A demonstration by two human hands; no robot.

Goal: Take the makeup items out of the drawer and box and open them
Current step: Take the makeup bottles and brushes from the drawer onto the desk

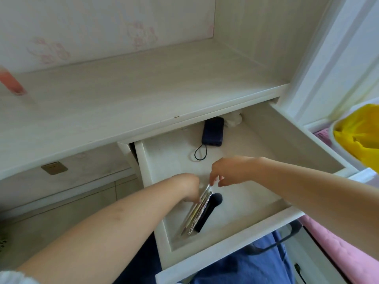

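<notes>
Open white wooden drawer (235, 228), pulled out beneath a pale wood-grain desk top (123, 95).

Makeup items, one cluster, lying slantwise on the drawer floor toward the front-left part:
- Slim silver and pale-gold metallic sticks (196, 212), pencil-like, bundled side by side; at least three, exact count not clear.
- One black makeup brush (209, 210), rounded dark head uppermost, lying just beside the sticks on their right and touching them.

Hands, two, both inside the drawer:
- Left hand (189, 189), reaching in from the left, fingers bent down onto the upper part of the stick bundle; fingertips mostly hidden behind the wrist, grip not fully readable, appears to hold the bundle.
- Right hand (227, 171), reaching in from the right, above the cluster; thumb and forefinger narrowed into a pinch on the top end of one silver stick.

Other contents of drawer:
- One dark navy rectangular device (212, 131) with a thin black cord loop, at the back, well apart from the hands.
- One crumpled white wad (232, 119) in the rear, beside the device.

Surroundings:
- One pink translucent tube (12, 83), blurred, at the left of the desk top.
- One yellow plastic bag (361, 132) at the right edge.
</notes>
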